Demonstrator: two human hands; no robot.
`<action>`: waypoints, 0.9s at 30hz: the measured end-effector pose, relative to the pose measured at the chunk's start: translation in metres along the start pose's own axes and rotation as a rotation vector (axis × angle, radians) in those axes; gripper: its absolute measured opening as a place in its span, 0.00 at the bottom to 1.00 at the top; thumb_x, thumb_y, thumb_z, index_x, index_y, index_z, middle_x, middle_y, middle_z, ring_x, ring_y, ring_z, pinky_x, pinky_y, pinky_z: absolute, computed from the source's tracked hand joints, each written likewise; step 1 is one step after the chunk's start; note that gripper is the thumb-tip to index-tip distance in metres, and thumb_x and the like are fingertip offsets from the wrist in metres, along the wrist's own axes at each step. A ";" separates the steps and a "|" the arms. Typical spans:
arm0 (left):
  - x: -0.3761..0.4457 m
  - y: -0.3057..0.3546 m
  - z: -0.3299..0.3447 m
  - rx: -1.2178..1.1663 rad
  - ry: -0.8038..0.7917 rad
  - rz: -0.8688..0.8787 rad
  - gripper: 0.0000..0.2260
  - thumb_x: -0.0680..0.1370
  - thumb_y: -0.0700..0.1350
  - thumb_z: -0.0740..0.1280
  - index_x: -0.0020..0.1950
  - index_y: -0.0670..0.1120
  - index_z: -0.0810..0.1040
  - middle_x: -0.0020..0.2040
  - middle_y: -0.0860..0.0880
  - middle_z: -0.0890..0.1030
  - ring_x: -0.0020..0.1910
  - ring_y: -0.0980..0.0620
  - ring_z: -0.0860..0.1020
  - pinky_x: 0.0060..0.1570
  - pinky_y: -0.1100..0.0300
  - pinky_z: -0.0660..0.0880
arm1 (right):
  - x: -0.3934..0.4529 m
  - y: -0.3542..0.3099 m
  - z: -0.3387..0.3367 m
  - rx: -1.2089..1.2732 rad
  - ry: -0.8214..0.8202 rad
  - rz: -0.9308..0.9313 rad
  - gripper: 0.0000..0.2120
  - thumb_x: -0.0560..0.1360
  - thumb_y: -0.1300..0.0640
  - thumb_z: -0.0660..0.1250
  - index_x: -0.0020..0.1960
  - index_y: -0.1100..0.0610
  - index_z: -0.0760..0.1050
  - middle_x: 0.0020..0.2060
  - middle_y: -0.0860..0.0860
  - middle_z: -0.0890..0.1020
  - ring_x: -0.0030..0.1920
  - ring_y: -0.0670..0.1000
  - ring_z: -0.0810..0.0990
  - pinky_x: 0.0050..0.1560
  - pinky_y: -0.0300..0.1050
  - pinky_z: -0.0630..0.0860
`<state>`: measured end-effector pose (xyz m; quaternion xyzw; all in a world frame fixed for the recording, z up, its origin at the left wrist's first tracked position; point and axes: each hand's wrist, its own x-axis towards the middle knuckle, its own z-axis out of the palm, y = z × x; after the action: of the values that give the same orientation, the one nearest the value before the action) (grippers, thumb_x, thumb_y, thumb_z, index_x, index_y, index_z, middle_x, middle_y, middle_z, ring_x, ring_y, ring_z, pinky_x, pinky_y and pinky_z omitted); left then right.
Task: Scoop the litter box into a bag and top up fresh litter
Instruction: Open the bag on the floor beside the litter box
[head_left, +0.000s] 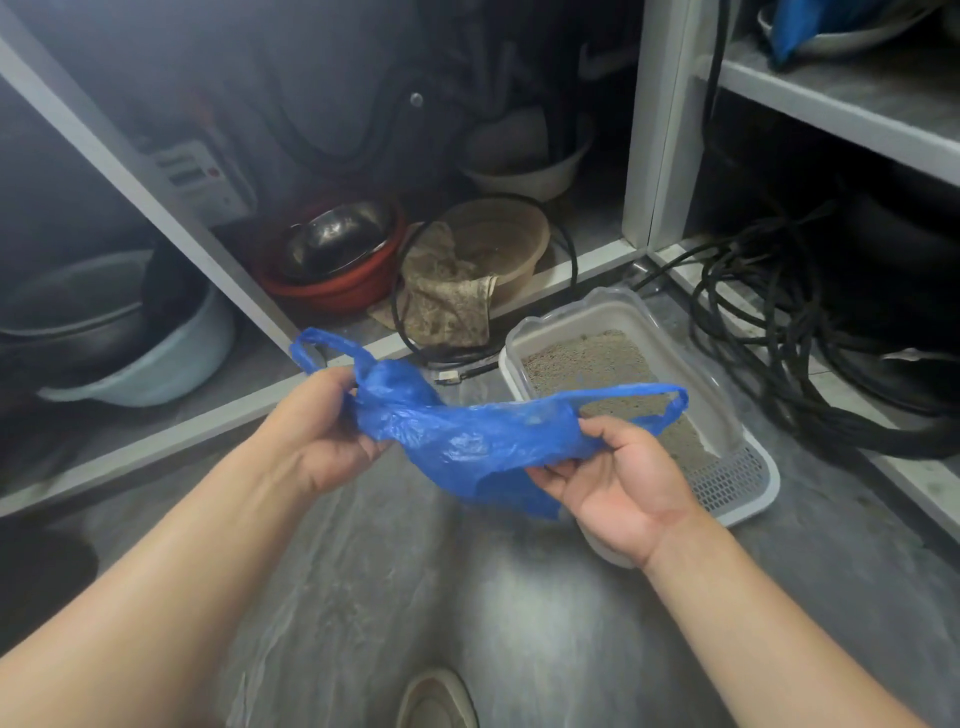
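Litter box (618, 317) near edge behind blue bag (467, 436) | left hand (317, 431), right hand (618, 493) fingers pinching bag

A thin, crumpled blue plastic carrier bag (467, 436) hangs stretched between two hands, above the grey floor, one loop handle sticking up at its left end and the other at its right. Behind it, on the floor, sits a pale grey rectangular plastic litter box (618, 317) with a mesh step at its near end, holding grey-beige granular litter (592, 358).
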<state>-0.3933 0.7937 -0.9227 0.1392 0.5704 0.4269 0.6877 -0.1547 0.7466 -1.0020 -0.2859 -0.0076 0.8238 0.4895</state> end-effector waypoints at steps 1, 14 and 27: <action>0.001 0.001 -0.002 0.049 -0.015 0.007 0.09 0.80 0.37 0.59 0.51 0.43 0.79 0.55 0.43 0.84 0.50 0.46 0.85 0.42 0.53 0.84 | 0.000 -0.001 -0.001 -0.004 0.012 -0.008 0.13 0.70 0.64 0.61 0.52 0.63 0.78 0.50 0.62 0.84 0.48 0.59 0.84 0.57 0.55 0.78; -0.038 -0.010 0.048 1.164 -0.078 0.922 0.20 0.73 0.48 0.74 0.64 0.51 0.77 0.59 0.58 0.82 0.60 0.64 0.79 0.62 0.66 0.72 | 0.000 -0.007 0.010 -0.477 0.021 -0.154 0.11 0.78 0.67 0.64 0.60 0.66 0.77 0.56 0.66 0.80 0.58 0.63 0.79 0.64 0.62 0.72; -0.013 -0.021 0.049 0.718 -0.133 0.117 0.12 0.80 0.42 0.69 0.61 0.36 0.80 0.52 0.37 0.83 0.49 0.41 0.80 0.54 0.45 0.75 | 0.000 -0.014 0.007 -0.483 0.011 0.002 0.20 0.77 0.68 0.63 0.68 0.69 0.70 0.52 0.60 0.81 0.45 0.56 0.81 0.48 0.52 0.79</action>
<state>-0.3398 0.7860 -0.9124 0.4316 0.6291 0.2282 0.6050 -0.1462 0.7557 -0.9919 -0.3993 -0.2015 0.7970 0.4060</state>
